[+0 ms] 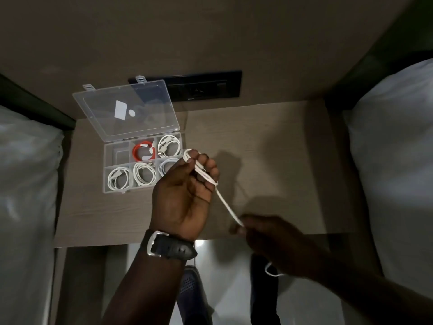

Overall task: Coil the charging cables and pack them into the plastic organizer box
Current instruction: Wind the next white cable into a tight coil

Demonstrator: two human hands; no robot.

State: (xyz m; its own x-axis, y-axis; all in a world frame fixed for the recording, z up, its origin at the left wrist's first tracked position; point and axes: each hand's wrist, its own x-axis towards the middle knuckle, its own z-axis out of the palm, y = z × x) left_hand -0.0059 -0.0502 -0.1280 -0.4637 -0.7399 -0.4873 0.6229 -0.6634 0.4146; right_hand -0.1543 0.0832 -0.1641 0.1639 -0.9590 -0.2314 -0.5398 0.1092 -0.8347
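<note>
The step in hand is coiling. The left hand (185,191) is raised over the bench (269,160), its fingers (210,168) curled closed around a few finished loops of a white cable (226,204); one loop pokes out above the hand. From there the cable runs down and to the right to the right hand (269,240), which is blurred but seems to pinch the strand between thumb and fingertips. A short loose end shows below that hand, past the bench edge.

The organizer box (106,174) sits open on the bench just left of the left hand, its clear lid (126,109) leaning back. Five compartments already hold coils: four white and one orange cable (140,152). Only the top-left compartment (117,156) looks free.

Judging by this, the task is nearly finished. The next move calls for winding the remaining length around the left hand's loops, keeping them tight, then carrying the coil to that last free compartment.
</note>
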